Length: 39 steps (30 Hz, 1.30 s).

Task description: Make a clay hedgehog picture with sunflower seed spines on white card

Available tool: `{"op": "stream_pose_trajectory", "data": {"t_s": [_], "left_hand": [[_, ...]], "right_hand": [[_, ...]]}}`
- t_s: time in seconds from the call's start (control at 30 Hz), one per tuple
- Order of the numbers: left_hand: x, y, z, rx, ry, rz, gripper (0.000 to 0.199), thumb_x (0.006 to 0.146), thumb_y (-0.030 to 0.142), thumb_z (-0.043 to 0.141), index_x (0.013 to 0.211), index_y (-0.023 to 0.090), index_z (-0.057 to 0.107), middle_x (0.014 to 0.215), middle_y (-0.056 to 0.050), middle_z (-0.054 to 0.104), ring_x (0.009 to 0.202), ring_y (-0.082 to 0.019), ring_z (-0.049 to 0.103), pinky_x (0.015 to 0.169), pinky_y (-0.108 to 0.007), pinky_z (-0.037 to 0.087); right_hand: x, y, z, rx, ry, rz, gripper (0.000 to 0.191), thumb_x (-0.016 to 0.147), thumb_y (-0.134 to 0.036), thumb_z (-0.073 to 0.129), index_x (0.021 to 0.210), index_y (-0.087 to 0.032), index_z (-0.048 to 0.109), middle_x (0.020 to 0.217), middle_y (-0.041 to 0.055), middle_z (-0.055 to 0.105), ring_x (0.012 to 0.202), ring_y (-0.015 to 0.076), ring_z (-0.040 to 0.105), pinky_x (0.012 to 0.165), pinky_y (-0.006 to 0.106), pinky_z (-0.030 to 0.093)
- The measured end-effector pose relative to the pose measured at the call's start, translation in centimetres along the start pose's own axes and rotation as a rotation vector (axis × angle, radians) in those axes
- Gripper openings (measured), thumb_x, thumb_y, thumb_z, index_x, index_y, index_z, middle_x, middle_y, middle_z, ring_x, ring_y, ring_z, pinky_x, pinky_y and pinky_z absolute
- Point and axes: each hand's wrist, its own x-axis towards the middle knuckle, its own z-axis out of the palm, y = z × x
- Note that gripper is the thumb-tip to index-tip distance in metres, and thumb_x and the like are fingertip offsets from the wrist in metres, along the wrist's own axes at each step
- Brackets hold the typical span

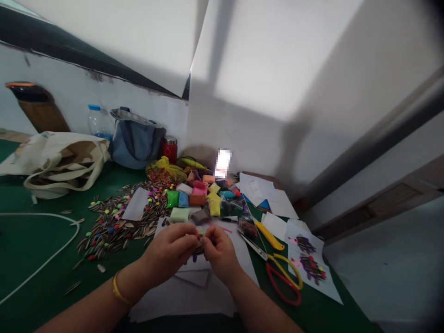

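Over the white paper (222,296) in the middle, both hands are close together with their fingers pinched. My left hand (173,247), with a gold bangle on its wrist, is closed; small red and green bits show at its fingertips. My right hand (220,249) is closed just beside it, and what its fingertips hold is too small to make out. Partly hidden beneath the hands, a purple and dark piece (195,257) lies on the paper. Sunflower seeds (138,226) mixed with small coloured balls are spread to the left.
Clay packets (197,200) lie behind the hands. Scissors (282,273) and a yellow cutter (269,236) are at the right, beside a sheet with two seed hedgehogs (314,270). Bags (137,141), a bottle (99,121) and a red flask (169,149) stand at the back left.
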Motion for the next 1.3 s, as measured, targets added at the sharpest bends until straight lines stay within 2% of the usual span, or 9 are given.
{"op": "stream_pose_trajectory", "data": {"t_s": [0.1,0.17,0.23,0.37,0.43,0.6,0.8,1.03,1.3], "left_hand": [[-0.1,-1.8,-0.6,-0.031,0.135,-0.114,0.009,0.089,0.013,0.057,0.091,0.020,0.063,0.099,-0.005,0.063,0.093,-0.015,0.062,0.085,-0.027,0.050],[-0.2,-4.1,-1.3,0.087,0.162,-0.282,0.009,0.090,0.020,0.056,0.089,0.020,0.065,0.096,-0.005,0.062,0.091,-0.017,0.061,0.084,-0.030,0.050],[-0.4,-6.5,-2.1,0.256,0.020,-0.428,0.015,0.089,0.028,0.056,0.089,0.019,0.069,0.094,-0.007,0.063,0.092,-0.022,0.060,0.082,-0.035,0.049],[-1.0,-9.2,-2.2,0.442,-0.245,-0.532,0.025,0.085,0.037,0.057,0.090,0.020,0.075,0.092,-0.009,0.065,0.088,-0.026,0.060,0.079,-0.038,0.046],[-1.2,-8.9,-1.5,0.484,-0.309,-0.551,0.029,0.085,0.041,0.057,0.092,0.020,0.076,0.097,-0.011,0.066,0.092,-0.028,0.059,0.080,-0.040,0.046],[-1.0,-7.2,0.0,0.450,-0.355,-0.557,0.027,0.086,0.037,0.055,0.100,0.026,0.076,0.105,-0.009,0.064,0.098,-0.027,0.057,0.083,-0.040,0.044],[-0.8,-8.2,-0.7,0.550,-0.343,-0.611,0.029,0.088,0.028,0.049,0.100,0.024,0.075,0.104,-0.011,0.063,0.099,-0.029,0.056,0.079,-0.040,0.042],[-0.8,-8.8,-0.6,0.634,-0.412,-0.638,0.033,0.090,0.025,0.044,0.105,0.026,0.073,0.104,-0.013,0.061,0.100,-0.032,0.055,0.074,-0.043,0.041],[-0.4,-8.7,-1.1,0.692,-0.369,-0.637,0.027,0.087,0.026,0.046,0.091,0.018,0.072,0.103,-0.014,0.061,0.100,-0.033,0.055,0.078,-0.045,0.042]], "right_hand": [[0.1,-0.2,-0.1,-0.025,0.019,0.009,0.015,0.078,-0.029,0.059,0.075,-0.022,0.047,0.052,-0.0094,0.044,0.044,0.0078,0.039,0.042,0.019,0.029],[0.2,-0.3,-0.2,-0.038,0.031,0.015,0.016,0.077,-0.030,0.059,0.073,-0.022,0.046,0.051,-0.0096,0.043,0.044,0.0078,0.038,0.042,0.019,0.027],[0.2,-0.3,-0.3,-0.045,0.035,0.016,0.017,0.076,-0.031,0.060,0.073,-0.022,0.045,0.050,-0.0098,0.042,0.044,0.0077,0.037,0.042,0.019,0.027],[0.2,-0.2,-0.3,-0.049,0.033,0.014,0.018,0.076,-0.032,0.060,0.073,-0.022,0.046,0.051,-0.0093,0.042,0.045,0.0079,0.038,0.043,0.019,0.028],[0.2,-0.1,-0.3,-0.035,0.029,0.018,0.018,0.077,-0.032,0.060,0.073,-0.021,0.046,0.052,-0.0092,0.043,0.045,0.0079,0.039,0.043,0.019,0.028],[0.2,0.1,-0.3,-0.025,0.030,0.007,0.018,0.078,-0.033,0.060,0.074,-0.022,0.047,0.052,-0.0090,0.043,0.045,0.0080,0.038,0.043,0.019,0.028],[0.1,0.1,-0.3,-0.056,0.026,0.007,0.016,0.079,-0.032,0.058,0.074,-0.022,0.046,0.052,-0.0090,0.043,0.045,0.0083,0.039,0.043,0.020,0.028],[0.1,0.2,-0.2,-0.036,0.010,-0.003,0.017,0.079,-0.030,0.060,0.074,-0.022,0.047,0.051,-0.0091,0.043,0.045,0.0082,0.039,0.044,0.020,0.028],[0.0,0.0,-0.2,-0.047,0.006,0.007,0.017,0.080,-0.031,0.060,0.074,-0.022,0.047,0.051,-0.0089,0.043,0.046,0.0086,0.038,0.043,0.020,0.028]]}}
